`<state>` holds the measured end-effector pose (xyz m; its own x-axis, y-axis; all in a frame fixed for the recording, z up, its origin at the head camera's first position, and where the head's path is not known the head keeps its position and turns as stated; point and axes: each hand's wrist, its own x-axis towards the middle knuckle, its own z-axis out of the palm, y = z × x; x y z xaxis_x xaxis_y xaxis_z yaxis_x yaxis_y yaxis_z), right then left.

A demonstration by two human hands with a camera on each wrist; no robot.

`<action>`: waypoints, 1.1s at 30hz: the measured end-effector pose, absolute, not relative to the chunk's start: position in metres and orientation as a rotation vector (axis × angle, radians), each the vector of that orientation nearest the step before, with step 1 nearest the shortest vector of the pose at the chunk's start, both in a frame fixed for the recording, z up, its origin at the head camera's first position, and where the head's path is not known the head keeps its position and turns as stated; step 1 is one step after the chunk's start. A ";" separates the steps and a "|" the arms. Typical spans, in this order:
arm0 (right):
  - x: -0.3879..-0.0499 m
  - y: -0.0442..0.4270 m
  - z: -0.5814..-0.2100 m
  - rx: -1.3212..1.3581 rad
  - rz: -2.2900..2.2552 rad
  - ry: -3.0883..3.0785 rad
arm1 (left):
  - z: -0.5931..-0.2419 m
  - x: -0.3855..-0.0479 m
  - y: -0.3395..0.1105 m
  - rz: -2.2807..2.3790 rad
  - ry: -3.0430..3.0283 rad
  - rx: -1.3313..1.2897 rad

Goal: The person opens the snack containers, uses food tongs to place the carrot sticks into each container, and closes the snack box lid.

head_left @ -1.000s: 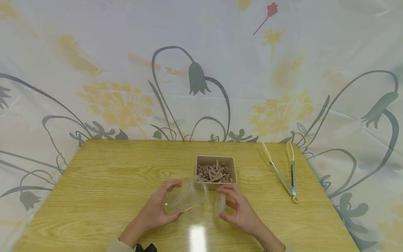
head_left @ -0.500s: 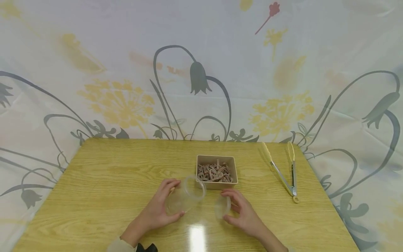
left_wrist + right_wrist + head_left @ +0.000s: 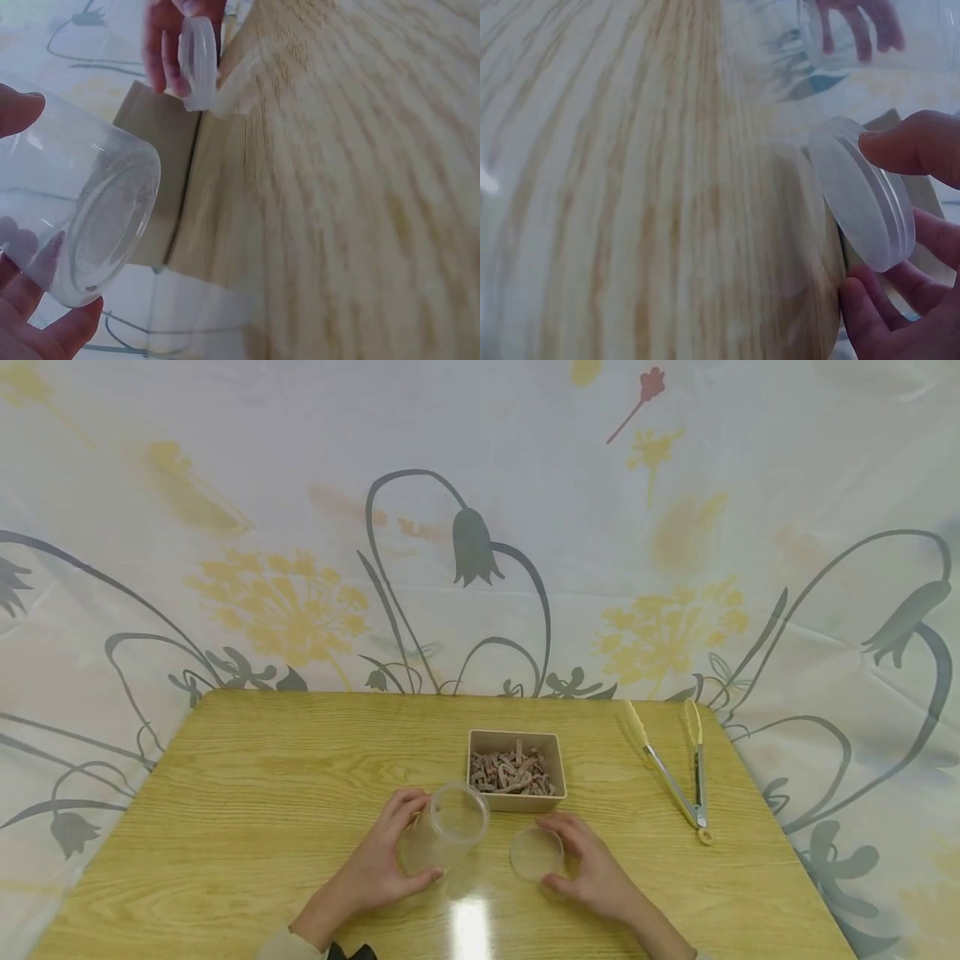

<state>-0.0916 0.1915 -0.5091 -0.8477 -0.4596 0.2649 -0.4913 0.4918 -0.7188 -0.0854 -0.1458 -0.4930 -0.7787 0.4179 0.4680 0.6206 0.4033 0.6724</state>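
My left hand (image 3: pixel 378 867) grips a clear plastic jar (image 3: pixel 442 842) around its side. The jar's mouth is uncovered and tips toward the upper right. In the left wrist view the jar's base (image 3: pixel 112 217) is raised off the table, and nothing shows inside. My right hand (image 3: pixel 600 875) holds a round translucent lid (image 3: pixel 537 853) by its edge, thumb on one side and fingers on the other. The right wrist view shows the lid (image 3: pixel 855 191) tilted just above the tabletop. Jar and lid are apart.
Just beyond the hands stands a beige rectangular box (image 3: pixel 519 804) with many brownish strips (image 3: pixel 513 772) in it. Spread tongs (image 3: pixel 678 785) with yellow tips lie at the right of the wooden table (image 3: pixel 300 760). A flower-patterned cloth (image 3: pixel 480 610) hangs behind.
The jar has tilted more upright, its mouth now facing up. The lid has turned from edge-on to flatter, and my right hand has shifted slightly right.
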 end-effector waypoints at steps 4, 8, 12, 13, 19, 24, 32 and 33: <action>-0.092 0.194 -0.509 0.863 1.171 -2.707 | -0.496 -0.086 -0.145 -1.339 -2.413 -0.935; -0.092 0.195 -0.506 0.906 1.114 -2.708 | -0.499 -0.085 -0.144 -1.404 -2.418 -0.931; -0.093 0.195 -0.505 0.930 1.166 -2.749 | -0.500 -0.085 -0.143 -1.518 -2.434 -0.901; -0.093 0.195 -0.505 0.927 1.184 -2.763 | -0.500 -0.085 -0.143 -1.542 -2.438 -0.892; -0.093 0.195 -0.506 0.905 1.199 -2.820 | -0.501 -0.086 -0.142 -1.733 -2.407 -0.853; -0.093 0.195 -0.506 0.908 1.202 -2.817 | -0.503 -0.086 -0.142 -1.974 -2.393 -0.804; -0.093 0.195 -0.504 0.921 1.223 -2.791 | -0.512 -0.089 -0.141 -2.157 -2.372 -0.776; -0.093 0.196 -0.504 0.925 1.230 -2.776 | -0.512 -0.089 -0.141 -2.172 -2.367 -0.772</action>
